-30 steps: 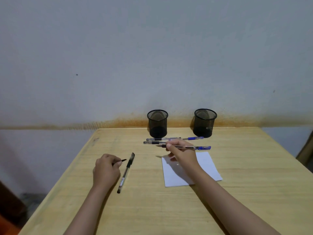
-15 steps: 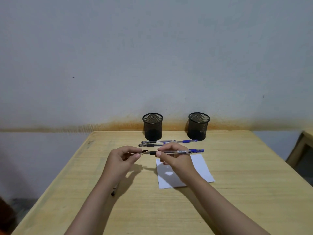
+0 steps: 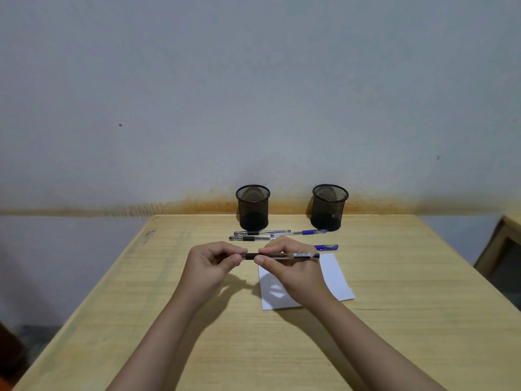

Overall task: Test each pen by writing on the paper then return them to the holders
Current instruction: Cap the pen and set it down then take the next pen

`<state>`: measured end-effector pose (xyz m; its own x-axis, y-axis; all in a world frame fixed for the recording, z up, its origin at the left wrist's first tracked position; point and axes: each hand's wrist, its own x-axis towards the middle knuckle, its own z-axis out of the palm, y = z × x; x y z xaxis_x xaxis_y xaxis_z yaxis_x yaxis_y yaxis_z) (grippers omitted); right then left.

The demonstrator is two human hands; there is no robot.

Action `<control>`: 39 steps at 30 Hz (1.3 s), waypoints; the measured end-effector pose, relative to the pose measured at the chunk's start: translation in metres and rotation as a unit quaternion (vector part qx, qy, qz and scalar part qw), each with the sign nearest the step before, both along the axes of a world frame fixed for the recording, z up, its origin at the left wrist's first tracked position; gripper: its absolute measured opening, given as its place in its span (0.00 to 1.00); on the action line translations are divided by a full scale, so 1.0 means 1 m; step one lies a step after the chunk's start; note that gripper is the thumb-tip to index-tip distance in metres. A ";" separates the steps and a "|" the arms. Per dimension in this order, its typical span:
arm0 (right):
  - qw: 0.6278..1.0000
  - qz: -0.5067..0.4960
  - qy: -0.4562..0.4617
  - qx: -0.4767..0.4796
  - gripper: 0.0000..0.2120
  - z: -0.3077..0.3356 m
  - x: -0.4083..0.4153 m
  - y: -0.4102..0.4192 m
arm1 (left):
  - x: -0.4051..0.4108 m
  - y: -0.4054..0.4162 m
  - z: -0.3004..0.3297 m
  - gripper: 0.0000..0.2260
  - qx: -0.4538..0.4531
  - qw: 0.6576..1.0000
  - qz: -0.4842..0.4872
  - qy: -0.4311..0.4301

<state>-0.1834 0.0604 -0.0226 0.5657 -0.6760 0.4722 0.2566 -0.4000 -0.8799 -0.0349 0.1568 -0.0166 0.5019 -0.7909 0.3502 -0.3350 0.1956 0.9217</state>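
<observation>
Both hands hold one black pen (image 3: pixel 282 255) level above the table, just left of the white paper (image 3: pixel 335 277). My left hand (image 3: pixel 210 266) pinches its left end, and my right hand (image 3: pixel 290 269) grips the barrel between thumb and fingers. The end of a blue-capped pen (image 3: pixel 326 247) sticks out behind my right hand; whether it lies on the table I cannot tell. Two more pens lie side by side farther back, one clear with a dark grip (image 3: pixel 251 238) and one with a blue cap (image 3: pixel 310 232). Behind them stand two black mesh holders, left (image 3: pixel 253 207) and right (image 3: pixel 329 207).
The wooden table (image 3: pixel 408 320) runs up to a grey wall with an orange stain line. A piece of wooden furniture (image 3: pixel 501 258) stands off the table's right side.
My left hand left the table's left side and met my right hand in the middle. The black pen that lay at the left is now held between both hands.
</observation>
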 end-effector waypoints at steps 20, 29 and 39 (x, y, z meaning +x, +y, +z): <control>0.955 0.102 0.134 0.243 0.09 -0.005 0.017 0.001 | 0.031 0.004 -0.024 0.13 0.062 0.996 0.030 0.052; 0.963 -0.015 0.219 0.155 0.10 -0.024 0.072 0.013 | 0.091 0.054 -0.066 0.21 0.321 0.894 0.149 -0.274; 0.923 -0.094 0.333 -0.169 0.14 -0.054 0.105 0.017 | 0.093 0.057 -0.076 0.23 0.357 0.861 0.147 -0.329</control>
<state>-0.0780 0.0772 -0.0769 0.6939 -0.6697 0.2645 -0.3975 -0.6625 -0.6348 0.0579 0.2139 -0.0930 0.5963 -0.7948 0.1123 -0.7694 -0.5260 0.3624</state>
